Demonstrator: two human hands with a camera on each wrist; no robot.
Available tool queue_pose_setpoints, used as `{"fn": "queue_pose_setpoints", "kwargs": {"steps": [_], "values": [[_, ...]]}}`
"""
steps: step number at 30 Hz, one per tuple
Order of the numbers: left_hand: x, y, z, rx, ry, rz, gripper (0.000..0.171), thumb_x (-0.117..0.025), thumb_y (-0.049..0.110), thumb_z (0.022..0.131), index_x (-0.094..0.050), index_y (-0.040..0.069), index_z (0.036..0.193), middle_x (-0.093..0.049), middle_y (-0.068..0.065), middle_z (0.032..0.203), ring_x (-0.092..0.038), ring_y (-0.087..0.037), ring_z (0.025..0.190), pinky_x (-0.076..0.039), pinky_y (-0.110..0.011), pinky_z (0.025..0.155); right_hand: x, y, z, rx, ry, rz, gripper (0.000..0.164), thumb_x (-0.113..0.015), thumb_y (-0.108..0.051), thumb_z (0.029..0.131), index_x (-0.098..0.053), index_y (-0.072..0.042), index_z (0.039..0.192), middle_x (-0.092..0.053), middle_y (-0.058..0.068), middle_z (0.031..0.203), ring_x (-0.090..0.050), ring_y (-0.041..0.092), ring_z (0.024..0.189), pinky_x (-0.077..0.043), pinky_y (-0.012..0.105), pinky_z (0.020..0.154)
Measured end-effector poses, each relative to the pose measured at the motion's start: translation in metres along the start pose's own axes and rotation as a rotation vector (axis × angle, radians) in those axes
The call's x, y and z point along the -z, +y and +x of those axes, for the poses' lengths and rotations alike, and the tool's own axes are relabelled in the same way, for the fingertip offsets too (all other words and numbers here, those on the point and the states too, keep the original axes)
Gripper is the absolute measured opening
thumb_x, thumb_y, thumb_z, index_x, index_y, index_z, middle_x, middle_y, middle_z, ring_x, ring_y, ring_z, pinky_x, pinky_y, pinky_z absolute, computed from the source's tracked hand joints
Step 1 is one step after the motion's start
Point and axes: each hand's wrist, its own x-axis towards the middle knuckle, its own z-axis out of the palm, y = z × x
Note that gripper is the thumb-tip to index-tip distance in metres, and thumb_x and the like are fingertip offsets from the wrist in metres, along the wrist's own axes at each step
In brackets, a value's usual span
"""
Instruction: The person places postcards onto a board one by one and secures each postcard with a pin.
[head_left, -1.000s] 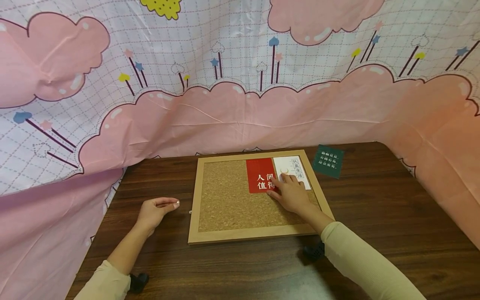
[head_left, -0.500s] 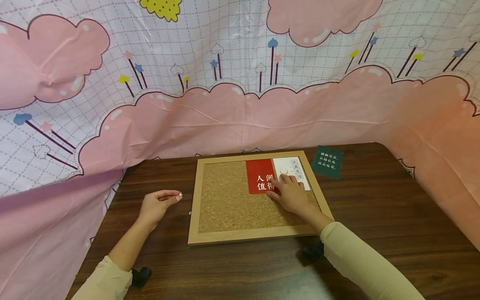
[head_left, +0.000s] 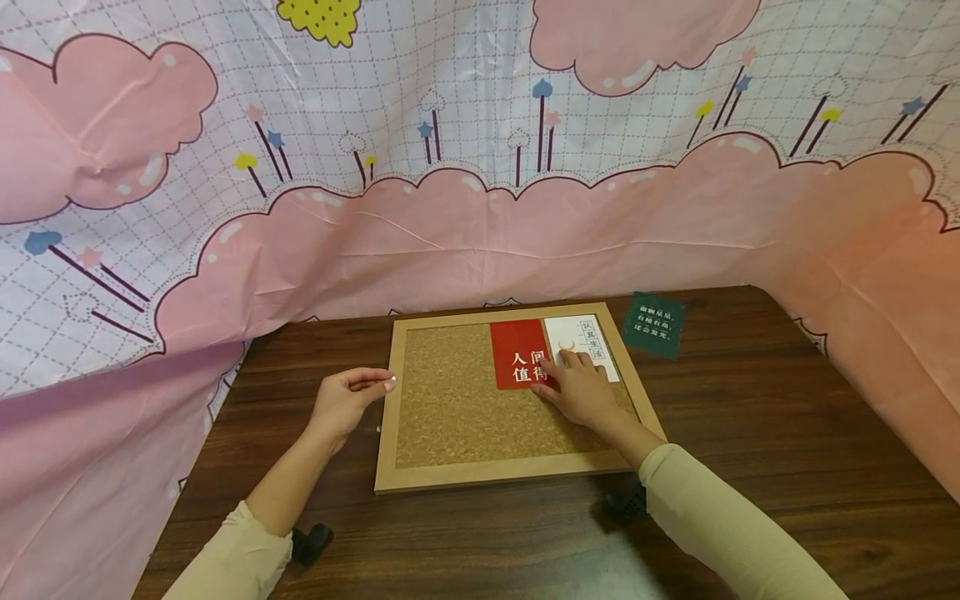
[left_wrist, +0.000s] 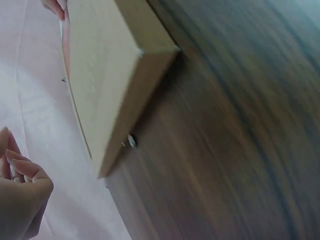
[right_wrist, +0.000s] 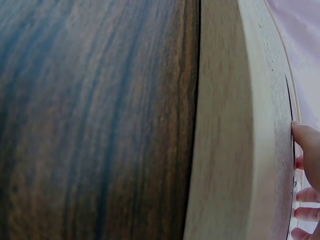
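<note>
A cork board (head_left: pixel 450 408) in a light wooden frame lies on the table. My right hand (head_left: pixel 583 387) rests with spread fingers over a white card (head_left: pixel 600 327), its thumb and index finger touching the red card (head_left: pixel 517 337) beside it. Both cards carry printed characters and lie side by side on the cork. At the board's left edge, my left hand (head_left: pixel 347 406) pinches a tiny pale thing at its fingertips, which looks like a pushpin (head_left: pixel 393 380). Another small clear pushpin (left_wrist: pixel 132 140) lies on the table beside the frame in the left wrist view.
A dark green card (head_left: pixel 654 325) with white characters lies on the table right of the board. The brown wooden table (head_left: pixel 480 542) meets a pink and white patterned cloth (head_left: pixel 420 242) at the back and sides. Black wrist devices (head_left: pixel 311 543) sit under the sleeves.
My left hand has moved right and a little away from me, from the bare table to the board's left edge, still pinching. My right hand stays on the cards.
</note>
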Motion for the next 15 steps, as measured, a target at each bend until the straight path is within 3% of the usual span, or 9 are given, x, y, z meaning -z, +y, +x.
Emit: {"fn": "queue_pose_setpoints", "kwargs": {"steps": [10,15], "values": [[-0.023,0.015,0.003,0.003,-0.012,-0.044,0.03,-0.073,0.019,0.087,-0.071,0.002,0.111,-0.072,0.004,0.096,-0.064,-0.005,0.088,-0.049,-0.038,0.093,0.0,0.001,0.0,0.009,0.004,0.007,0.057,-0.058,-0.05,0.093,-0.053,-0.018,0.14,-0.047,0.023,0.142,-0.044,0.044,0.127,-0.041,0.067,0.096],[-0.029,0.017,0.005,-0.001,-0.012,-0.066,0.029,-0.074,0.018,0.086,-0.071,0.002,0.11,-0.073,0.005,0.097,-0.064,-0.004,0.088,-0.049,-0.032,0.09,-0.001,0.002,0.0,0.013,0.011,0.005,0.057,-0.058,-0.05,0.093,-0.053,-0.019,0.14,-0.047,0.023,0.142,-0.045,0.044,0.127,-0.041,0.067,0.095]]}}
